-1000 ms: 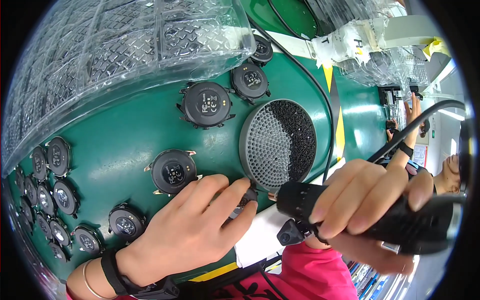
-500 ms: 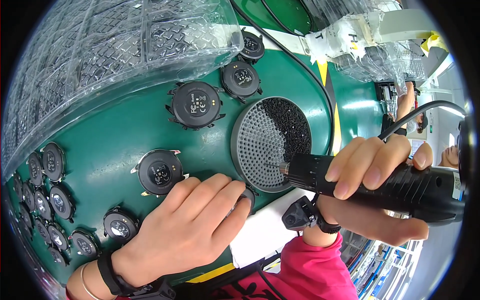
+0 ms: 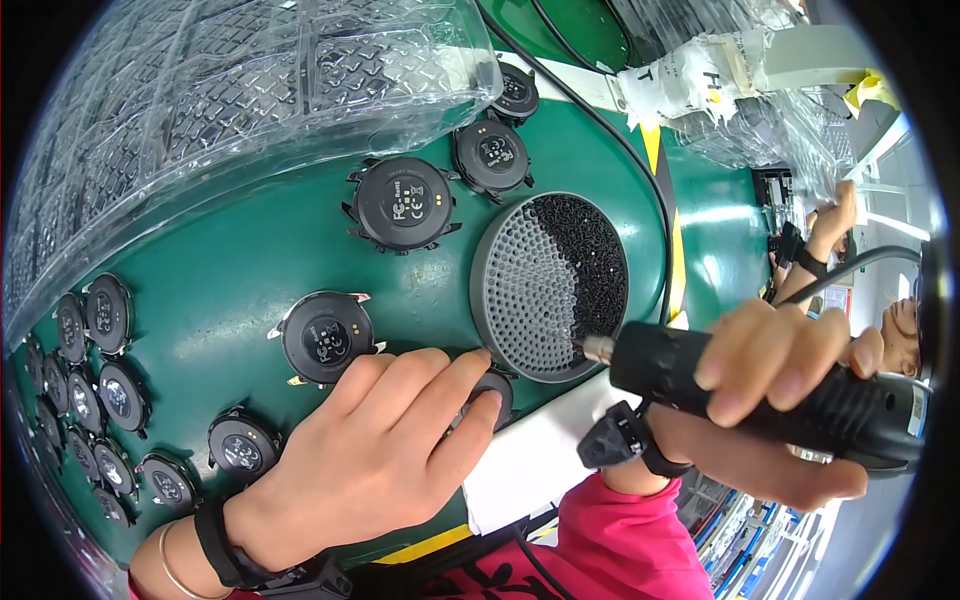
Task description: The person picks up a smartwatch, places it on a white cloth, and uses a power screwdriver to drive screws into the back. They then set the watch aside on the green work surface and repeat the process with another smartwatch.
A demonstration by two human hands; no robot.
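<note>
My right hand (image 3: 765, 365) is wrapped round a black electric screwdriver (image 3: 652, 362), its tip pointing left over the near right part of a round grey screw tray (image 3: 478, 305). Small black screws (image 3: 598, 262) heap up on the tray's right side, and rows of holes fill its left. Beside the tray's near edge, my left hand (image 3: 375, 455) has thumb and fingers closed on a round black smartwatch case (image 3: 497, 390), mostly hidden under them. Just beyond the left knuckles lies another watch case (image 3: 326, 340), back side up.
More watch cases (image 3: 404, 204) lie beyond, with several clustered at the left (image 3: 123, 398). Clear plastic trays (image 3: 240, 110) are stacked at the far left. A black cable (image 3: 640, 160) crosses the green table. White paper (image 3: 530, 465) lies nearby. Another person's hand (image 3: 832, 222) shows at the right.
The screwdriver and my right hand have shifted slightly right and nearer me, the tip drawing toward the tray's near right rim. My left hand keeps its hold. The other person's arm has moved.
</note>
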